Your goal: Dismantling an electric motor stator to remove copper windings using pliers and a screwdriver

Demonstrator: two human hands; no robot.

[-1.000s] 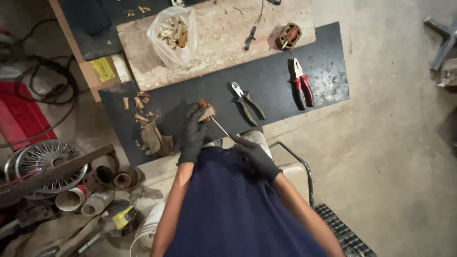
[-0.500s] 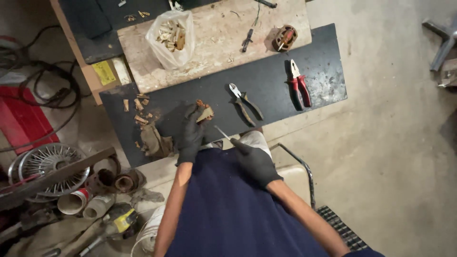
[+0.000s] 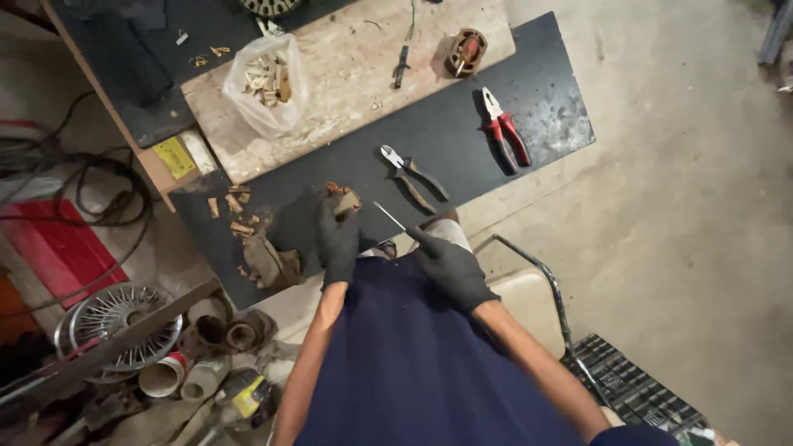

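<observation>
Both my hands wear black gloves. My left hand (image 3: 339, 239) grips a small brown coil-like part (image 3: 344, 199) over the black mat (image 3: 462, 132). My right hand (image 3: 450, 266) holds a thin metal rod (image 3: 388, 215) whose tip points up-left towards the part, stopping a little short of it. Small brown scraps (image 3: 234, 216) and a crumpled brown piece (image 3: 271, 263) lie left of my left hand.
On the mat lie black-handled cutters (image 3: 411, 177) and red-handled pliers (image 3: 505, 132). A wooden board (image 3: 347, 74) carries a plastic bag of small pieces (image 3: 266, 83), a screwdriver (image 3: 402, 64) and a motor stator (image 3: 465, 51). Cans, a fan guard (image 3: 116, 318) and cables clutter the left floor.
The view has shifted slightly. My right hand has drawn the rod a little back from the part; my left hand keeps its grip.
</observation>
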